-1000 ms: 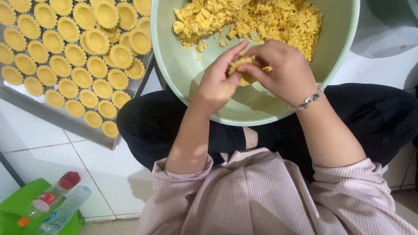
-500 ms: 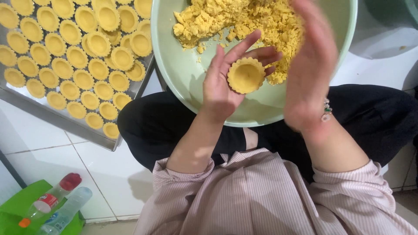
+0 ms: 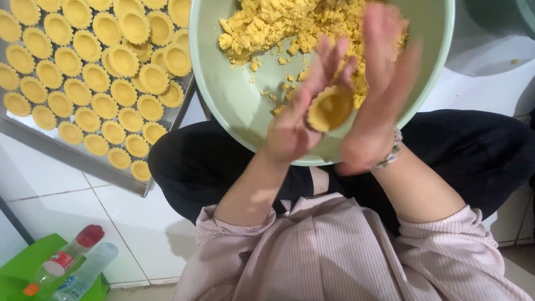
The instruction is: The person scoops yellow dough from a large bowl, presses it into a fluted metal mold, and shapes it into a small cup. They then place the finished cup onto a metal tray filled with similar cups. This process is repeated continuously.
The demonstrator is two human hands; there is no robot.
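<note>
My left hand (image 3: 298, 120) holds a small yellow tart shell (image 3: 330, 107) on its fingers, cup side facing my right hand. My right hand (image 3: 379, 95) is open and flat, blurred, right beside the shell with its palm turned toward it. Both hands hover over a pale green bowl (image 3: 234, 106) resting on my lap. Crumbly yellow dough (image 3: 284, 25) fills the bowl's far side.
A metal tray (image 3: 72, 159) on the white tiled floor at the left carries several rows of shaped tart shells (image 3: 106, 78). Two small bottles (image 3: 69, 265) lie on a green surface at the lower left. A grey basin edge (image 3: 490, 39) shows at the upper right.
A second ago both hands pressed dough together. Then my right hand lifted away, baring the shaped shell on the left fingers. Now the flat right palm has swung back close to the shell.
</note>
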